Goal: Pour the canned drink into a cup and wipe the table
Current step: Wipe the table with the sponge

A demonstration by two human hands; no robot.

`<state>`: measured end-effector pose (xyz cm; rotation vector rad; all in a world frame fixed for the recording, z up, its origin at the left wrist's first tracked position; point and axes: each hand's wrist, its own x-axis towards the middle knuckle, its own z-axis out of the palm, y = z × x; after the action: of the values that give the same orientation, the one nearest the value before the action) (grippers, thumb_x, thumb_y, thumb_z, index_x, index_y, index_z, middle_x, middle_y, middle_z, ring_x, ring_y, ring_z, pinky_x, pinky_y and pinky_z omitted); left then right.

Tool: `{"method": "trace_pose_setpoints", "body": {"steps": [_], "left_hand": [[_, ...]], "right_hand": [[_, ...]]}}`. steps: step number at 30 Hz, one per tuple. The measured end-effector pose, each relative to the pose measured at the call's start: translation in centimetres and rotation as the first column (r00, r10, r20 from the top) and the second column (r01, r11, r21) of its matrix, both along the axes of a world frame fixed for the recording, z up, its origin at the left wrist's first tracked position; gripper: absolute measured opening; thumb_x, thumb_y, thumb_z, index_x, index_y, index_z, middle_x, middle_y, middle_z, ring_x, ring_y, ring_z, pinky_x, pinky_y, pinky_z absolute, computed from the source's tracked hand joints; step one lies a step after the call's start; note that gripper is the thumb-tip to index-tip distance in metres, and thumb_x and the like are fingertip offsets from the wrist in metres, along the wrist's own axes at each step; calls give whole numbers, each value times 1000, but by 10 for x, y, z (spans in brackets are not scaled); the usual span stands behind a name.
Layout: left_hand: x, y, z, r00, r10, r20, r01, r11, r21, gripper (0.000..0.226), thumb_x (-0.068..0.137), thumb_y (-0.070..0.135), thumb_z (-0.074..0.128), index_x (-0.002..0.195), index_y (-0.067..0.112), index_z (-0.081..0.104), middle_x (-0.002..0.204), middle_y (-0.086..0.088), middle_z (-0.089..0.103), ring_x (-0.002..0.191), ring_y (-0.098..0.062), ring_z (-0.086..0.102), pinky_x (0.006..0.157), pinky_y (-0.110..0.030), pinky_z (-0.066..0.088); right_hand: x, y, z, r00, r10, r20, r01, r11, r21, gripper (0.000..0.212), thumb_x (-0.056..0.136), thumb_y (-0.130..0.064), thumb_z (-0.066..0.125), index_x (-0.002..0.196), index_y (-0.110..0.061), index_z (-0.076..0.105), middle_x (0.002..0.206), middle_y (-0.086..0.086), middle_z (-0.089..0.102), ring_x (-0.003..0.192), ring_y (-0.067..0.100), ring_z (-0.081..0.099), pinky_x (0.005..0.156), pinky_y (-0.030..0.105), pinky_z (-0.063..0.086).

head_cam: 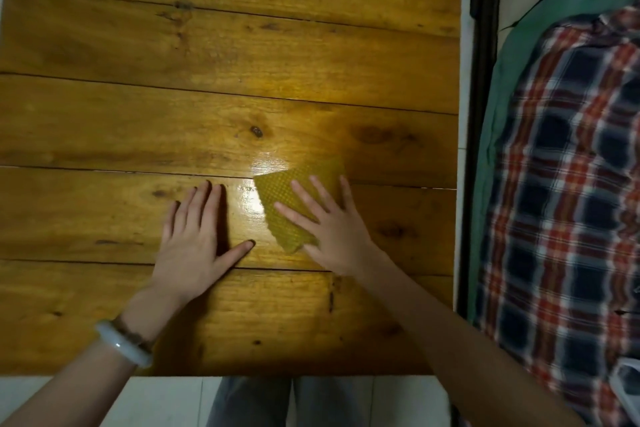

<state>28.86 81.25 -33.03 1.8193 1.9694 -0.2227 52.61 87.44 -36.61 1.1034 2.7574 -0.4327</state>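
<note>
On plank table (pixel 207 97) (bedding (pixel 561 184) beside): left hand (pixel 194 246) flat, right hand (pixel 332 232) flat atop cloth (pixel 287 191)

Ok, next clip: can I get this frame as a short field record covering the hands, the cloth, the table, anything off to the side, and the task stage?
left hand: flat on the table, fingers straight, holding nothing
right hand: fingers spread, pressing on the cloth
cloth: yellow, textured, right of centre, partly under the right hand
table: wooden planks, with a glossy patch beside the cloth
bracelet: pale, on the left wrist
plaid fabric: right of the table
can, cup: not in view
stage: wiping
</note>
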Motion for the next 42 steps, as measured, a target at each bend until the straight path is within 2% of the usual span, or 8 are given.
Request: {"method": "trace_pose_setpoints", "body": {"steps": [4, 10, 14, 21, 28, 32, 35, 42], "left_hand": [[3, 0, -5, 1000, 7, -6, -7, 1000, -12, 102, 74, 78, 27, 150, 13, 8, 156, -14, 12, 144, -28, 7, 115, -49, 5], [4, 0, -5, 1000, -16, -20, 16, 1000, -27, 101, 75, 78, 25, 148, 10, 13, 154, -17, 18, 142, -32, 13, 113, -53, 13], [3, 0, -5, 999, -30, -13, 30, 999, -20, 99, 76, 75, 27, 149, 10, 11, 155, -16, 15, 143, -31, 12, 114, -51, 10], [-12, -8, 5, 998, 58, 33, -60, 997, 52, 95, 80, 70, 31, 149, 9, 8, 156, -14, 12, 144, -26, 9, 115, -50, 9], [-17, -21, 8, 1000, 13, -2, -13, 1000, 19, 86, 82, 62, 30, 149, 12, 11, 157, -11, 12, 143, -27, 11, 115, -46, 5], [-17, -21, 7, 1000, 5, -10, -5, 1000, 18, 82, 84, 58, 28, 149, 10, 13, 156, -13, 13, 144, -28, 10, 116, -48, 6], [-17, -23, 4, 999, -21, -37, 21, 1000, 8, 81, 86, 58, 27, 149, 10, 13, 156, -13, 14, 144, -27, 10, 116, -47, 6], [-18, -39, 2, 999, -19, -42, 20, 1000, 19, 75, 90, 55, 27, 148, 7, 18, 154, -15, 21, 142, -27, 17, 116, -44, 7]], "right_hand": [[49, 19, 5, 986, -163, 47, 162, 987, 15, 73, 73, -46, 36, 144, -38, 22, 155, 6, 22, 142, 32, 10, 108, 63, 2], [35, 92, 11, 909, -400, 118, 404, 914, -19, 66, 84, -55, 14, 147, -38, 3, 158, 7, -4, 143, 35, -8, 108, 66, -6], [-26, 121, 10, 890, -434, 138, 440, 898, -16, 65, 93, -53, 30, 147, -38, -1, 158, 8, -9, 143, 37, -10, 105, 68, -7], [-97, 73, 13, 981, -144, 128, 152, 987, -49, 64, 93, -59, 23, 147, -39, -6, 157, 4, -16, 141, 34, -19, 103, 65, -18], [-19, -24, 3, 982, 189, 25, -188, 981, -49, 72, 80, -51, 41, 147, -36, 18, 157, 4, 12, 144, 32, 3, 108, 64, -5], [54, -19, 8, 994, 43, 99, -42, 999, -12, 80, 69, -47, 41, 146, -38, 18, 155, 4, 19, 141, 29, 10, 108, 61, 1], [80, 10, 13, 979, -172, 111, 174, 985, -8, 70, 82, -47, 30, 147, -39, 6, 157, 6, 13, 143, 28, 1, 110, 60, -4], [-25, 86, 6, 894, -429, 130, 431, 902, 19, 68, 81, -56, 11, 147, -38, 4, 158, 8, -2, 143, 35, -6, 106, 68, -5]]}}
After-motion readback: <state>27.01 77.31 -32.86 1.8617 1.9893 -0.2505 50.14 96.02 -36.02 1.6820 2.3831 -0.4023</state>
